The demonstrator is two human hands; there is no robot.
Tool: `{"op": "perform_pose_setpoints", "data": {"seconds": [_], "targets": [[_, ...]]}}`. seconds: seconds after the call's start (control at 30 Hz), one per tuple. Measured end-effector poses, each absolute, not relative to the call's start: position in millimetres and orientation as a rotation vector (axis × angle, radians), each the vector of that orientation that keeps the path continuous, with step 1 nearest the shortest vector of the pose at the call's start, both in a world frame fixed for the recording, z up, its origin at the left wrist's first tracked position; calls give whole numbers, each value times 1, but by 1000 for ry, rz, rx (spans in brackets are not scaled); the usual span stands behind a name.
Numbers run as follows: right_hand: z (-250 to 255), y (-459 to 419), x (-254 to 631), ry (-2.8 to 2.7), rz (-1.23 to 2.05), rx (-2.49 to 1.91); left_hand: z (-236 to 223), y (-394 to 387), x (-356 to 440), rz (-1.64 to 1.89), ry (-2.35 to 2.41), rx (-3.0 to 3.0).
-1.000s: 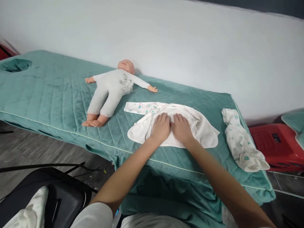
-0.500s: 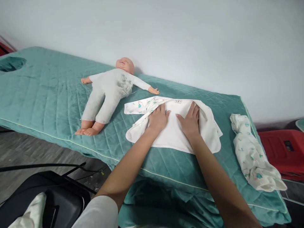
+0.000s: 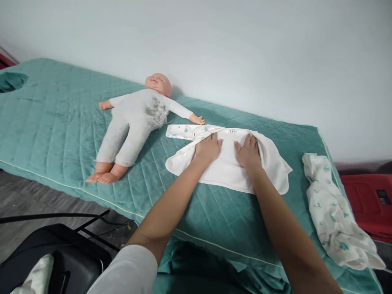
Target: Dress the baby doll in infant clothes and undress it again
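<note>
A white baby shirt (image 3: 228,167) with small printed sleeves lies spread on the green quilted bed, its plain inside and neck label facing up. My left hand (image 3: 210,148) rests flat on the shirt's left part, fingers partly under the front flap. On the right part lies my right hand (image 3: 248,153), fingers stretched out and thumb apart, the tips by the other flap's fold. Neither hand grips anything. Left of the shirt a baby doll (image 3: 134,112) in a grey-white cloth body lies on its back, one hand close to the shirt's sleeve.
A rolled printed baby garment (image 3: 333,212) lies near the right end of the green bed (image 3: 61,122). A white wall (image 3: 245,61) runs behind. Beyond the right end is a red plastic object (image 3: 364,200). At the lower left stands a black chair (image 3: 76,249) with white cloth on it.
My hands moved apart from the shirt's middle, and its flaps now lie opened outward with the label showing. Since half a second ago the hands have barely moved; the view shifted slightly.
</note>
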State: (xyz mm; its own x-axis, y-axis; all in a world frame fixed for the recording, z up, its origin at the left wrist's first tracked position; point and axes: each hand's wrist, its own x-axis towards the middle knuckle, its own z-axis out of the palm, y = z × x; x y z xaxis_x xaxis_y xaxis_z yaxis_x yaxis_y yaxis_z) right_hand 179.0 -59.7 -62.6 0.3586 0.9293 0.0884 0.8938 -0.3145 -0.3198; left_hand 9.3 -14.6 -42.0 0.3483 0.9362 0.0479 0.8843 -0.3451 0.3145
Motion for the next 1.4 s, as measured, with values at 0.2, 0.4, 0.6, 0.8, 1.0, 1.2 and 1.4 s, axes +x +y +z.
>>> {"op": "perform_pose_setpoints", "data": {"seconds": [0.2, 0.4, 0.6, 0.8, 1.0, 1.2, 1.4], "targets": [[-63, -60, 178, -1626, 171, -2358, -44, -16, 13, 262, 1678, 2357], [-63, -72, 174, -1696, 131, -2326, -48, -36, 16, 266, 1725, 2388], [-67, -92, 171, -1849, 19, -2229, -56, -60, 15, 318, 1726, 2497], [-61, -115, 166, -1939, 36, -2235, -55, -82, 9, 340, 1648, 2522], [-60, -154, 160, -2102, 27, -2142, -56, -110, -10, 476, 1499, 2562], [-54, -170, 157, -2074, 337, -1969, -56, -114, -65, 1003, 1478, 2517], [-48, -107, 112, -1453, 808, -1626, -58, -89, -100, 1069, 1864, 2108]]}}
